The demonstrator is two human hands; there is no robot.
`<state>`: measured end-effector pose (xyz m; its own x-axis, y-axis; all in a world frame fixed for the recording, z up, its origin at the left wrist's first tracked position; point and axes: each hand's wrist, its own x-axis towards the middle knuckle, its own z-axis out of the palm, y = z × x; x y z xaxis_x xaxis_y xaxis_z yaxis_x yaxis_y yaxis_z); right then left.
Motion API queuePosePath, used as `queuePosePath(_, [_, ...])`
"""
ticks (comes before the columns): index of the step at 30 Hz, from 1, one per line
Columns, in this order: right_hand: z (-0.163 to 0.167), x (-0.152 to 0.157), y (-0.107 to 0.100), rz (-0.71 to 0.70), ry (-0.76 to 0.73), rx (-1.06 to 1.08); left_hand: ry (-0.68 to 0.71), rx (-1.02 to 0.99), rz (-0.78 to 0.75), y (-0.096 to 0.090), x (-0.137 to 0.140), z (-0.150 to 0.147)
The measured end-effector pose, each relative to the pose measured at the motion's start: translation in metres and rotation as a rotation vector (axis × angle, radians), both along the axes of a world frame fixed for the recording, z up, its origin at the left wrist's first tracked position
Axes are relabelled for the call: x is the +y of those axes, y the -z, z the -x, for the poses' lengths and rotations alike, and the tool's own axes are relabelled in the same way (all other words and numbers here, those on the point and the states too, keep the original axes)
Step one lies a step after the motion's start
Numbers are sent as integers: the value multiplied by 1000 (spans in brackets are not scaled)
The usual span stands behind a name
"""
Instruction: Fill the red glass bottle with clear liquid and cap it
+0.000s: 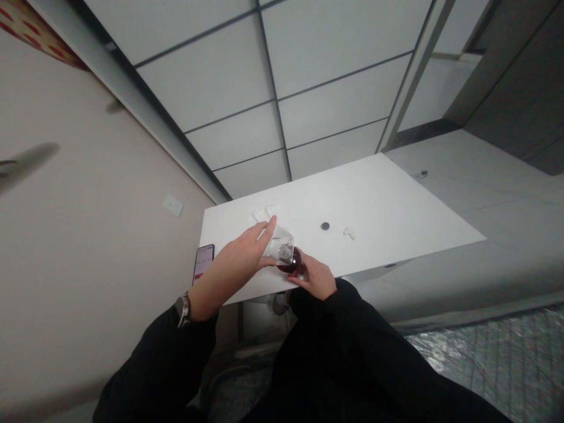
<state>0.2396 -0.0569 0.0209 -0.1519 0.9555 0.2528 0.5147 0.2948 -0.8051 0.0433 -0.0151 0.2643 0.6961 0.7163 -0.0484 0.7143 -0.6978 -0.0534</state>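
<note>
My left hand is closed around a clear, square-sided transparent container, with a watch on that wrist. The container is tilted against a round, glossy dark-red vessel, whose exact kind I cannot make out. Its right side is held by my right hand, fingers curved round it close to the table's front edge. Just behind my left fingers lies some crumpled clear or white wrapping. A small dark round disc, like a cap, rests farther right.
A white table stands against sliding panels. On its left end lies a phone with its screen lit. A small crumpled white scrap sits right of the disc. The wall is close on the left.
</note>
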Motion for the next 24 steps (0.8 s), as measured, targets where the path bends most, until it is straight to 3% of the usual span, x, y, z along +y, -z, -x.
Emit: queuePosePath(24, [3, 1, 1, 11, 2, -18, -76, 175, -27, -15, -9, -31])
